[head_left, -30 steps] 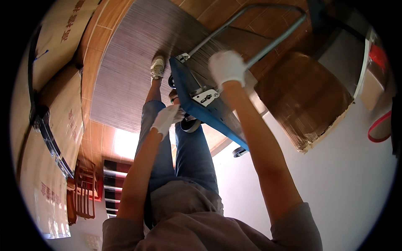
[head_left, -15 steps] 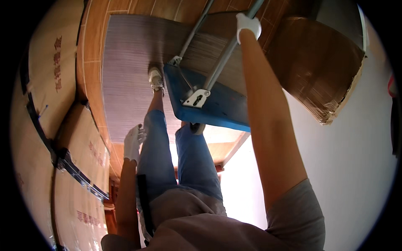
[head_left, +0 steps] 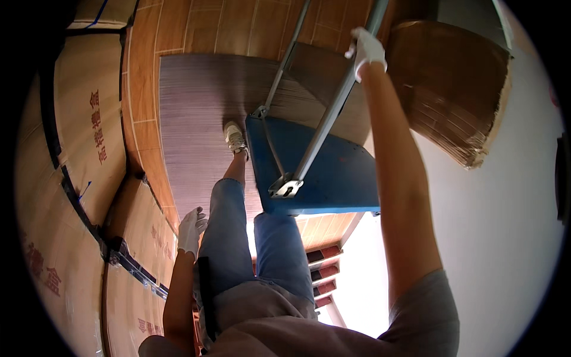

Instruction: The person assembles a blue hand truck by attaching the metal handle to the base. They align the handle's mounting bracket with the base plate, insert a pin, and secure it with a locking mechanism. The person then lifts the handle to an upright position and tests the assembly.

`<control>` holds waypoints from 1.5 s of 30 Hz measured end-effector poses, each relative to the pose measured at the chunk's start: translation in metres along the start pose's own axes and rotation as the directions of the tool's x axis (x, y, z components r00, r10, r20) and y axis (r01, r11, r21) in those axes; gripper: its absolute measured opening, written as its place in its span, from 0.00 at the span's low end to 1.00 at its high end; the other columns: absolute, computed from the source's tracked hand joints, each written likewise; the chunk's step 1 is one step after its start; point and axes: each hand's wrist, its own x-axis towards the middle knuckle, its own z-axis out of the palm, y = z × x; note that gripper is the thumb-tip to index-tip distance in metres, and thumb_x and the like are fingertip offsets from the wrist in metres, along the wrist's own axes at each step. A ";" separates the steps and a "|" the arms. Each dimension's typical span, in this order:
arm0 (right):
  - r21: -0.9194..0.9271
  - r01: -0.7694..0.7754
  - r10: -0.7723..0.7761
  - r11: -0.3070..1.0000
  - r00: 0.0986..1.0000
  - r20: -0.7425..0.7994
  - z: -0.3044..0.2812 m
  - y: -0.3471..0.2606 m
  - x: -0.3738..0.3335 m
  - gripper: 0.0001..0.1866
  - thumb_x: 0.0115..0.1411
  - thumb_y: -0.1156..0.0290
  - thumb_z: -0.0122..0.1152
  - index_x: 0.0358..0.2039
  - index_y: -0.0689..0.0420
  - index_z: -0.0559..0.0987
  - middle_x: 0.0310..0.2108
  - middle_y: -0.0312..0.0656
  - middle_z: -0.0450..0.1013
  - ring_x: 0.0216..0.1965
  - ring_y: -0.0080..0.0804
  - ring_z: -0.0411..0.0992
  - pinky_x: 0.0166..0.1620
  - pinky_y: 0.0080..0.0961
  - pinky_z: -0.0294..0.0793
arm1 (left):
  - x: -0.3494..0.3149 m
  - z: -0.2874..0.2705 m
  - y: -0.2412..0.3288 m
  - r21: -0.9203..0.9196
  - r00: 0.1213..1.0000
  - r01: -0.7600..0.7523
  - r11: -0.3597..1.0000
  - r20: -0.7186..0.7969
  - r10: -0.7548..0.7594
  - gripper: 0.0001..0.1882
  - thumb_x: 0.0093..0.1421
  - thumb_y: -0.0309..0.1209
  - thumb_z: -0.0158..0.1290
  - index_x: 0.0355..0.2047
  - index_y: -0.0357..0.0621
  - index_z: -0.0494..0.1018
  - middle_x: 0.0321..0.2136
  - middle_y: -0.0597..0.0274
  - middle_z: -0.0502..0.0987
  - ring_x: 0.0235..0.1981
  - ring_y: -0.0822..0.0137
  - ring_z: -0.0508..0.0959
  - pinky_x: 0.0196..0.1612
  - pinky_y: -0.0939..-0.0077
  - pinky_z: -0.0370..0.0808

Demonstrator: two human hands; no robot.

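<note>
My right hand (head_left: pixel 370 53), in a white glove, is closed around one grey metal tube of a handle (head_left: pixel 329 119) on a blue platform trolley (head_left: pixel 333 172). The tube joins the platform at a metal bracket (head_left: pixel 286 187); a second tube runs parallel on the left. The trolley's near left corner is right by my legs, and its right part is hidden behind my forearm. My left hand (head_left: pixel 191 229), also gloved in white, hangs beside my left thigh with loosely bent fingers and nothing in it.
Large cardboard cartons (head_left: pixel 83 113) with dark edge strips are stacked along the left. A taped brown carton (head_left: pixel 455 83) stands at the right, near a white wall (head_left: pixel 476 238). A greyish mat (head_left: pixel 196 119) covers part of the wood-look tiles (head_left: pixel 214 27). Steps (head_left: pixel 324 272) show behind my legs.
The view has shifted, and the trolley now appears lower in the picture, closer to my legs. My right hand stays on its tube. Steps have come into sight behind me.
</note>
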 end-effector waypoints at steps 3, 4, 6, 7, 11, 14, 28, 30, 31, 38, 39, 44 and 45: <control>0.088 0.025 -0.025 0.996 1.000 0.001 -0.049 0.017 -0.066 0.08 0.50 0.69 0.53 0.22 0.60 0.71 0.12 0.36 0.61 0.13 0.24 0.58 0.17 0.22 0.61 | -0.016 -0.002 0.010 -0.019 0.997 -0.037 0.999 0.074 0.038 0.17 0.62 0.40 0.44 0.44 0.40 0.70 0.32 0.64 0.72 0.30 0.76 0.73 0.35 0.84 0.72; 0.114 0.011 -0.011 0.993 1.000 0.004 -0.064 0.030 -0.091 0.07 0.50 0.70 0.52 0.22 0.60 0.71 0.12 0.36 0.61 0.12 0.24 0.58 0.17 0.22 0.60 | -0.022 -0.002 0.015 -0.021 0.996 -0.043 0.999 0.076 0.044 0.16 0.62 0.40 0.45 0.43 0.41 0.70 0.31 0.65 0.72 0.29 0.76 0.72 0.35 0.84 0.72; 0.151 -0.080 0.100 0.985 0.987 -0.129 -0.085 0.044 -0.150 0.06 0.48 0.72 0.50 0.19 0.60 0.69 0.12 0.37 0.60 0.11 0.24 0.58 0.16 0.21 0.60 | -0.031 0.008 0.026 -0.026 0.994 -0.056 0.998 0.088 0.058 0.14 0.62 0.38 0.45 0.41 0.42 0.71 0.28 0.66 0.72 0.28 0.75 0.72 0.33 0.83 0.71; 0.156 -0.097 0.128 0.983 0.971 -0.200 -0.096 0.062 -0.174 0.07 0.48 0.72 0.49 0.18 0.60 0.69 0.12 0.37 0.61 0.11 0.24 0.59 0.16 0.22 0.61 | -0.036 0.010 0.027 -0.022 0.993 -0.062 0.998 0.098 0.064 0.14 0.62 0.38 0.45 0.40 0.42 0.71 0.28 0.67 0.72 0.27 0.76 0.72 0.32 0.83 0.71; 0.296 0.032 0.053 0.955 0.960 -0.274 -0.117 0.135 -0.273 0.10 0.48 0.73 0.55 0.14 0.59 0.69 0.10 0.34 0.62 0.10 0.21 0.62 0.16 0.19 0.62 | -0.043 -0.003 0.019 0.021 0.980 -0.120 0.993 0.161 0.115 0.13 0.62 0.39 0.45 0.40 0.43 0.72 0.27 0.68 0.72 0.26 0.76 0.73 0.32 0.85 0.71; 0.375 0.028 0.094 0.927 0.948 -0.303 -0.130 0.180 -0.335 0.11 0.50 0.71 0.56 0.15 0.61 0.71 0.10 0.33 0.64 0.11 0.18 0.62 0.15 0.17 0.60 | -0.041 -0.026 0.007 0.023 0.963 -0.151 0.988 0.230 0.142 0.13 0.62 0.39 0.46 0.39 0.44 0.72 0.26 0.67 0.72 0.26 0.76 0.73 0.30 0.84 0.72; 0.299 0.176 0.005 0.938 0.854 -0.520 -0.137 0.287 -0.557 0.07 0.48 0.72 0.58 0.23 0.63 0.72 0.15 0.39 0.67 0.18 0.20 0.66 0.21 0.22 0.65 | -0.129 -0.058 0.027 0.491 0.927 -0.339 0.802 0.319 0.196 0.11 0.61 0.37 0.47 0.38 0.45 0.73 0.28 0.67 0.74 0.26 0.76 0.74 0.29 0.86 0.71; 0.311 0.076 0.112 0.947 0.833 -0.542 -0.131 0.293 -0.584 0.09 0.52 0.72 0.56 0.18 0.61 0.74 0.11 0.35 0.66 0.13 0.18 0.63 0.17 0.18 0.61 | -0.141 -0.048 0.039 0.492 0.898 -0.401 0.773 0.380 0.224 0.12 0.61 0.37 0.47 0.39 0.45 0.72 0.27 0.67 0.74 0.25 0.77 0.73 0.29 0.86 0.71; 0.390 0.037 0.190 0.920 0.829 -0.526 -0.119 0.314 -0.590 0.10 0.51 0.70 0.57 0.19 0.62 0.75 0.09 0.35 0.64 0.11 0.19 0.63 0.16 0.19 0.60 | -0.141 -0.044 0.047 0.497 0.895 -0.390 0.775 0.404 0.192 0.12 0.61 0.37 0.47 0.39 0.44 0.72 0.27 0.66 0.74 0.24 0.77 0.73 0.29 0.86 0.71; 0.418 -0.135 0.295 0.898 0.890 -0.347 -0.135 0.192 -0.559 0.14 0.50 0.65 0.57 0.22 0.65 0.74 0.13 0.43 0.69 0.17 0.27 0.71 0.21 0.25 0.67 | -0.138 -0.069 0.129 0.365 0.878 -0.370 0.854 0.438 0.194 0.10 0.61 0.34 0.47 0.35 0.41 0.72 0.26 0.64 0.74 0.22 0.76 0.72 0.24 0.88 0.70; 0.385 -0.152 0.291 0.910 0.897 -0.334 -0.137 0.168 -0.555 0.14 0.50 0.64 0.57 0.23 0.65 0.75 0.14 0.46 0.70 0.19 0.31 0.72 0.23 0.27 0.69 | -0.127 -0.079 0.140 0.344 0.865 -0.383 0.857 0.459 0.203 0.10 0.61 0.34 0.47 0.35 0.41 0.71 0.25 0.64 0.74 0.22 0.76 0.72 0.24 0.87 0.70; 0.133 -0.100 0.160 0.986 0.788 -0.594 -0.147 0.138 -0.489 0.19 0.51 0.57 0.55 0.30 0.64 0.74 0.22 0.51 0.73 0.25 0.44 0.73 0.31 0.34 0.72 | -0.108 -0.098 0.152 0.372 0.857 -0.351 0.859 0.496 0.136 0.10 0.61 0.36 0.47 0.34 0.43 0.72 0.25 0.66 0.74 0.22 0.76 0.74 0.26 0.86 0.71; 0.070 -0.115 0.133 0.991 0.757 -0.640 -0.145 0.129 -0.491 0.19 0.51 0.57 0.55 0.30 0.64 0.74 0.21 0.49 0.73 0.22 0.42 0.73 0.29 0.34 0.71 | -0.109 -0.100 0.152 0.411 0.875 -0.352 0.841 0.465 0.139 0.10 0.61 0.37 0.47 0.35 0.43 0.72 0.25 0.66 0.74 0.22 0.76 0.74 0.26 0.86 0.72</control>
